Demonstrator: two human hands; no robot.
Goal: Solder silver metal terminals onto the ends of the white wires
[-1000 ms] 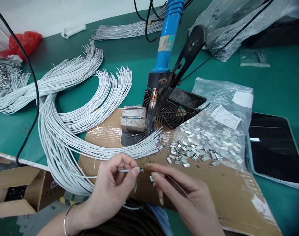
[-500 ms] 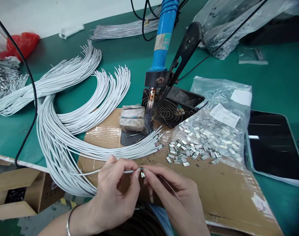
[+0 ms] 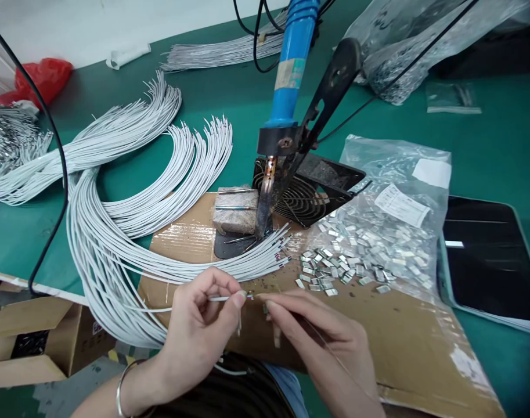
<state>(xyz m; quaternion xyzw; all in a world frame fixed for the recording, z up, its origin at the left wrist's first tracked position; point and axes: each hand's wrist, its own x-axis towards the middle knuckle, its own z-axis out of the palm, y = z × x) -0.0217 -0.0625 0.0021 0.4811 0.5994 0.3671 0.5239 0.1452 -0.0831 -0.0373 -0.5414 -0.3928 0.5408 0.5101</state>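
My left hand (image 3: 199, 331) pinches a white cable (image 3: 220, 299) between thumb and forefinger close to its tip. Short coloured cores (image 3: 249, 296) stick out past the thumb. Just to their right is my right hand (image 3: 330, 342), its thumb and forefinger closed, with a thin solder wire (image 3: 319, 335) running back across the palm. A small metal piece (image 3: 265, 309) shows under the right fingertips; how it is held is partly hidden. Above both hands, a blue-handled soldering iron (image 3: 286, 87) points down in its black clamp (image 3: 277, 141).
White cable bundles (image 3: 129, 255) curve in from the left. Loose metal connectors (image 3: 321, 270) lie beside a clear plastic bag (image 3: 399, 232) on the cardboard (image 3: 404, 342). Behind stand a small black fan (image 3: 306, 200) and a wrapped block (image 3: 234, 217). A dark tablet-like device (image 3: 486, 255) rests at right.
My hands have drawn slightly apart, the right one moving right and a little down. The cable's coloured cores are now exposed between them.
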